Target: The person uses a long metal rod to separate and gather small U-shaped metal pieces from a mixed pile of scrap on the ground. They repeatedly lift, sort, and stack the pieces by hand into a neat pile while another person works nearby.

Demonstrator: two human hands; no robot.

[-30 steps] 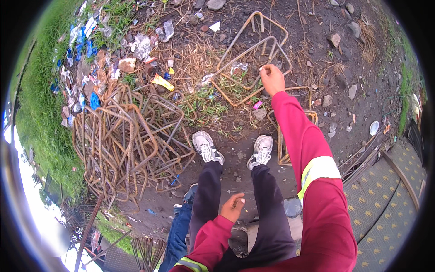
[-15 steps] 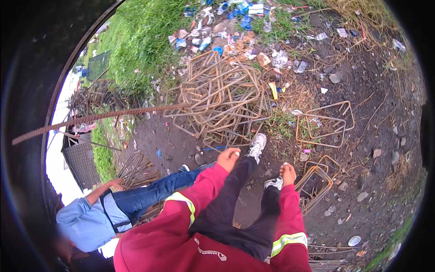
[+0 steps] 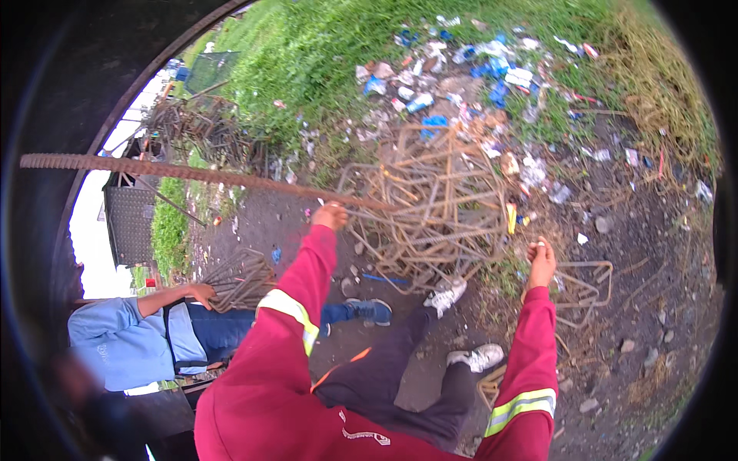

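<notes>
A tangled pile of rusty bent-bar stirrups (image 3: pixel 438 200) lies on the ground ahead. A long ribbed steel bar (image 3: pixel 192 173) crosses from the left, its far end over the pile. My left hand (image 3: pixel 330 216) is at the pile's left edge, just below the bar in the picture. Its fingers are curled, and what they hold, if anything, cannot be made out. My right hand (image 3: pixel 541 260) is raised to the right of the pile with fingers and thumb drawn together, nothing showing in them. Beyond it, loose rectangular stirrups (image 3: pixel 588 284) lie on the soil, partly hidden by the hand.
A person in a light blue top (image 3: pixel 127 346) is at the left, one hand by a stack of bent bars (image 3: pixel 244 280). Litter (image 3: pixel 492 73) is strewn over grass behind the pile. Another stirrup (image 3: pixel 490 384) lies beside my right shoe (image 3: pixel 477 358). Stones dot the dark soil.
My view has shifted, so the pile sits lower and farther right. Both hands have reached forward and spread apart, the left one to the pile's edge. The other person's hand remains by the bent bars.
</notes>
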